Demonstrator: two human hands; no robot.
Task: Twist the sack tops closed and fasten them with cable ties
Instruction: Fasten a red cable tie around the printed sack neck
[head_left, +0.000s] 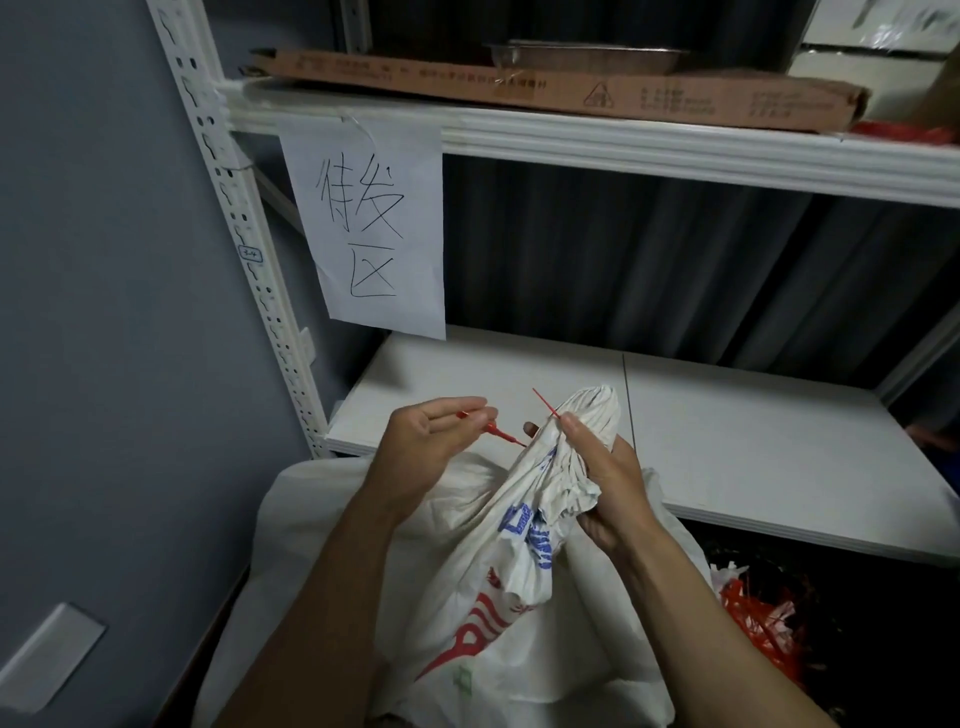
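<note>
Head view: the left hand (431, 441) is raised palm-up with thumb and fingertips pinched on the thick end of a red cable tie (506, 435), while the right hand (608, 483) is curled tight around the gathered neck of the white sack (519, 561), thumb pressing the tie's thin tail (it pokes up leftward) against the cloth. Crumpled and printed in blue and red, the sack stands just before the lower shelf (727, 441).
</note>
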